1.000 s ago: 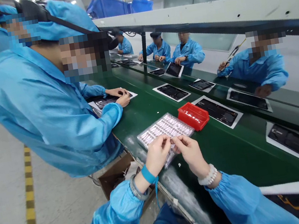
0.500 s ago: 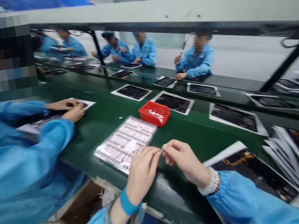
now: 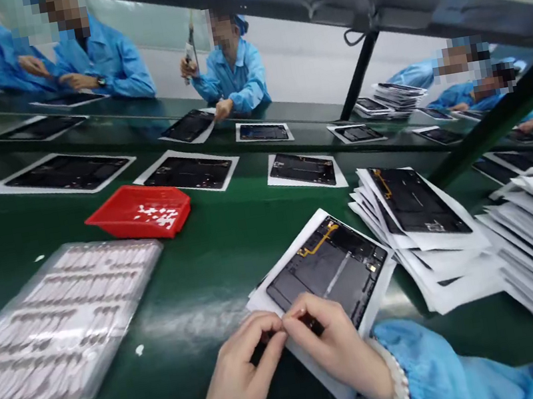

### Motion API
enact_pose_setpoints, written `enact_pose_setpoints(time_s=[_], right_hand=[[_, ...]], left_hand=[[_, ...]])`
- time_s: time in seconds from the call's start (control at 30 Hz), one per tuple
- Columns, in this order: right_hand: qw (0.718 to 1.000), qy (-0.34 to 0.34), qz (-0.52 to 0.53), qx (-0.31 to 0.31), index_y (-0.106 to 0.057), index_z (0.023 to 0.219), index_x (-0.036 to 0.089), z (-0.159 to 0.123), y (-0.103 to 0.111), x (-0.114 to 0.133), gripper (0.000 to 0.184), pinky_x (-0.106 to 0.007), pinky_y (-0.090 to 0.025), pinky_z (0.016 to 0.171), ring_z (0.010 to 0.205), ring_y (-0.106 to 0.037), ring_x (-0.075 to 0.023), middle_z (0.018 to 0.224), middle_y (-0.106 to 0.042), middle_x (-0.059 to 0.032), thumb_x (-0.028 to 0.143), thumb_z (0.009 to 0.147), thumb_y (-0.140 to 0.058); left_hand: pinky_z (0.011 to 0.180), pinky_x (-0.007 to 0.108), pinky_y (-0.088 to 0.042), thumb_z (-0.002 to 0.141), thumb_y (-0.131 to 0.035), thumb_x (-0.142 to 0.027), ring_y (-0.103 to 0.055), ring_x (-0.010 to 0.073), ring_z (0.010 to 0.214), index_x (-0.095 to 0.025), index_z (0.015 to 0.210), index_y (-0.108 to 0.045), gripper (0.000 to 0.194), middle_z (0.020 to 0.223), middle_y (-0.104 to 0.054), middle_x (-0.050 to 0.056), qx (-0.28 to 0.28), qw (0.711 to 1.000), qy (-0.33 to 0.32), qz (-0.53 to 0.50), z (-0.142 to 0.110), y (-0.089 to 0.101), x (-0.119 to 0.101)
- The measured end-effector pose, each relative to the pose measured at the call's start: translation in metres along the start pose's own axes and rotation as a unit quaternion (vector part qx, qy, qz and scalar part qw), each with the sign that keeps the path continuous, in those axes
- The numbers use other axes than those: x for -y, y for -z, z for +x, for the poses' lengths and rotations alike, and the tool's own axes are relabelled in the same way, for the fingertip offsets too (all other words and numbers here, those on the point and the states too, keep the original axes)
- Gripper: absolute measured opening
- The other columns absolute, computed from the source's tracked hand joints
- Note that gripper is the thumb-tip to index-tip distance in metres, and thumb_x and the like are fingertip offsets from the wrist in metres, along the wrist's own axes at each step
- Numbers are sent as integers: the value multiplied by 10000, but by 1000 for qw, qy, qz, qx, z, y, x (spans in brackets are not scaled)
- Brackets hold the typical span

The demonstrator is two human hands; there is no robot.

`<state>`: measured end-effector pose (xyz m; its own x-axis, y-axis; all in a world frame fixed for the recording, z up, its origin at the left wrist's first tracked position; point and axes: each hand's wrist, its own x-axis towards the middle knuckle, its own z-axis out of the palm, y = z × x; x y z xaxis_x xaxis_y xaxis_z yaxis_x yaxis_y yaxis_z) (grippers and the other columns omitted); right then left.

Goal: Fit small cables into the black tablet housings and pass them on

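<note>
My left hand [image 3: 241, 375] and my right hand [image 3: 339, 350] meet fingertip to fingertip, thumb and forefinger of each pinched closed. Anything between those fingertips is too small or hidden to make out. Both are over the lower left edge of a black tablet housing [image 3: 304, 280], which lies on white paper sheets [image 3: 319, 373]. An orange flex cable [image 3: 320, 238] runs along the housing's upper part. To the left lies a clear-covered tray [image 3: 146, 252] with rows of small pale parts. Beyond it sits a red bin [image 3: 111, 214] holding small white pieces.
Stacks of housings and papers [image 3: 452, 271] rise at the right. More housings on paper, such as one black housing [image 3: 305, 170], line the green bench [image 3: 198, 278]. Across a divider, a co-worker [image 3: 230, 70] holds a tool. A dark post [image 3: 360, 73] supports the overhead shelf.
The view has swung right and downward. My joined hands have moved from beside the parts tray to over the housing with the orange cable. The co-worker at my left is out of view.
</note>
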<state>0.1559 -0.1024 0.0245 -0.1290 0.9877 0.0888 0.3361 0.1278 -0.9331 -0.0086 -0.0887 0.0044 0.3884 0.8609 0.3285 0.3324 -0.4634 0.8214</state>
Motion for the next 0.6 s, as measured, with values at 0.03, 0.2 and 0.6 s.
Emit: enact_pose_setpoints(time_s=[0.03, 0.2, 0.6], right_hand=[[1000, 2, 8, 5, -633, 832, 194, -5, 4, -3, 120, -218, -415, 601, 639, -541, -109, 717, -600, 7, 296, 859, -575], [1000, 16, 13, 4, -647, 750, 200, -23, 22, -15, 148, -244, -441, 646, 718, -567, -136, 768, -589, -23, 296, 854, -607], [939, -119, -276, -168, -632, 607, 220, -10, 155, -94, 304, -437, -366, 894, 951, -498, -276, 797, -603, -73, 471, 770, -579]], left_hand=[[693, 193, -509, 927, -471, -250, -633, 128, 760, -227, 858, -585, 135, 834, -648, -6, 22, 1000, -4, -3, 1, -4, -2], [662, 199, -512, 956, -424, -269, -635, 129, 725, -239, 831, -579, 201, 785, -649, -18, 78, 994, -48, 52, -1, -19, -4], [803, 318, -562, 961, -379, -319, -651, 205, 999, -237, 1077, -621, 280, 1111, -677, 26, 105, 931, -202, 287, -2, -26, 9]])
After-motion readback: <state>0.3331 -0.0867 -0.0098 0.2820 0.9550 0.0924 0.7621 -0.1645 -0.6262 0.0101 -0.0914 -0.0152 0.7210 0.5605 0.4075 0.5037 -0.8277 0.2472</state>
